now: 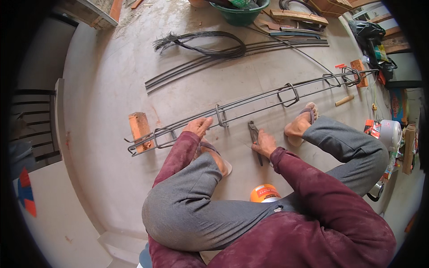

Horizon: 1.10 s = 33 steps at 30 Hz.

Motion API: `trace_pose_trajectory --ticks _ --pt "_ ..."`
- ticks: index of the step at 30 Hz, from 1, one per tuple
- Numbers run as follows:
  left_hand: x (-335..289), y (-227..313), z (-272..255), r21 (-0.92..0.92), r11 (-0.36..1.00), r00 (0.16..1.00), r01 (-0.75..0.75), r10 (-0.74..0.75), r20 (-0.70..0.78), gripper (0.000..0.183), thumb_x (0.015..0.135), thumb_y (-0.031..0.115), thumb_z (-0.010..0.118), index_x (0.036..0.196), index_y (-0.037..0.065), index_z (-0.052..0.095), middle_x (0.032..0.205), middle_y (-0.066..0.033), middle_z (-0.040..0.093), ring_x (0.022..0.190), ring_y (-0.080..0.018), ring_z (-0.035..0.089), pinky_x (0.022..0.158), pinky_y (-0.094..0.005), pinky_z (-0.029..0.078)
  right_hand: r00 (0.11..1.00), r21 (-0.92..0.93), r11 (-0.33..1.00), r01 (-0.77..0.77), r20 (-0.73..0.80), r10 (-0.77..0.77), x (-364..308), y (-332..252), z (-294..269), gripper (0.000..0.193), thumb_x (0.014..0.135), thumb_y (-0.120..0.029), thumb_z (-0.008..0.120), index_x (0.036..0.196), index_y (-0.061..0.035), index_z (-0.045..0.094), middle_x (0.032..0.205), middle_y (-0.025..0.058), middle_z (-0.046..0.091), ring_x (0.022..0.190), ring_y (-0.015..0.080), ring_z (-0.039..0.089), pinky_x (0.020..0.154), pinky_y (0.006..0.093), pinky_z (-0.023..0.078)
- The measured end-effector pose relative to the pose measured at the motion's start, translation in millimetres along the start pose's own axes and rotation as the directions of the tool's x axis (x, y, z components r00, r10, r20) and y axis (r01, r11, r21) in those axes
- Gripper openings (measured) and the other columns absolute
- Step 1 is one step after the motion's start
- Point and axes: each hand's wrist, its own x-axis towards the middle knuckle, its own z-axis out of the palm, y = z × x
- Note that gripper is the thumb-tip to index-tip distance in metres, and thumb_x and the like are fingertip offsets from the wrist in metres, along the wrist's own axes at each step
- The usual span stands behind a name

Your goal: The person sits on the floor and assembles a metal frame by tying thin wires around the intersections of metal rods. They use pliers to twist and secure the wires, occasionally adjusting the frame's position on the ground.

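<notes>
Right hand (267, 142) holds dark metal pliers (253, 130); left hand (199, 127) (can't tell if fingers pinch) is by the long grey steel-bar frame (219, 115).

Soft light is bathing the floor (103, 111) | shadows are lying faint | straight edges are bowing | corners are sitting black

Across the pale smooth floor (103, 102), a long grey steel-rod cage (218, 112), ends over an orange rectangular brick (138, 123) at nine o'clock and another at two; beyond, toward twelve, a looped black wire bundle (230, 53) overlapping straight grey steel rods (174, 74).
</notes>
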Motion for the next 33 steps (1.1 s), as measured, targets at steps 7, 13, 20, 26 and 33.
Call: trace_pose_trajectory --ticks 7,13,20,26,33 --pt "26 -9 18 -0.083 0.996 0.999 0.042 -0.043 -0.012 0.051 0.086 0.054 0.064 0.090 0.004 0.073 0.069 -0.0013 0.065 0.065 -0.0103 0.061 0.062 -0.0271 0.048 0.755 0.151 0.782 0.604 -0.423 -0.501 -24 -8 -2 0.042 0.075 -0.010 0.063 0.110 -0.0023 0.041 0.085 0.0209 0.054 0.076 0.0418 0.054 0.075 0.0487 0.043" --pt "35 1 28 -0.105 0.994 0.999 -0.013 0.008 -0.045 0.040 0.089 0.042 0.065 0.092 0.004 0.074 0.073 -0.0028 0.069 0.060 -0.0094 0.060 0.061 -0.0246 0.049 0.674 0.152 0.682 0.716 -0.407 -0.617 -30 -37 -72 0.030 0.082 -0.016 0.063 0.107 -0.0041 0.051 0.080 0.0182 0.053 0.075 0.0380 0.052 0.079 0.0439 0.041" --pt "41 -17 20 -0.327 0.942 0.992 -0.079 0.108 0.070 0.036 0.094 0.039 0.060 0.102 0.006 0.073 0.080 -0.0034 0.067 0.064 -0.0103 0.058 0.056 -0.0250 0.048 0.782 0.882 0.471 0.001 0.293 -0.550 -68 -67 -105 0.037 0.093 -0.033 0.060 0.118 -0.0068 0.050 0.085 0.0048 0.063 0.076 0.0132 0.062 0.058 0.0270 0.045" --pt "45 -17 24 -0.358 0.934 0.979 -0.003 0.075 0.188 0.037 0.096 0.041 0.056 0.102 0.009 0.074 0.077 -0.0024 0.065 0.060 -0.0086 0.054 0.051 -0.0229 0.042 0.867 0.736 0.633 -0.240 0.456 -0.202 -92 -53 -37 0.029 0.096 -0.027 0.053 0.114 -0.0041 0.049 0.088 0.0059 0.059 0.077 0.0133 0.060 0.056 0.0294 0.054" --pt "42 -19 29 -0.395 0.917 0.983 -0.058 0.122 0.139 0.036 0.095 0.038 0.059 0.100 0.006 0.074 0.071 -0.0013 0.062 0.053 -0.0059 0.045 0.047 -0.0224 0.036 0.891 0.710 0.681 -0.181 0.412 -0.192 -68 -67 -28 0.025 0.095 -0.022 0.052 0.108 -0.0006 0.049 0.090 0.0086 0.054 0.082 0.0178 0.059 0.064 0.0361 0.059"
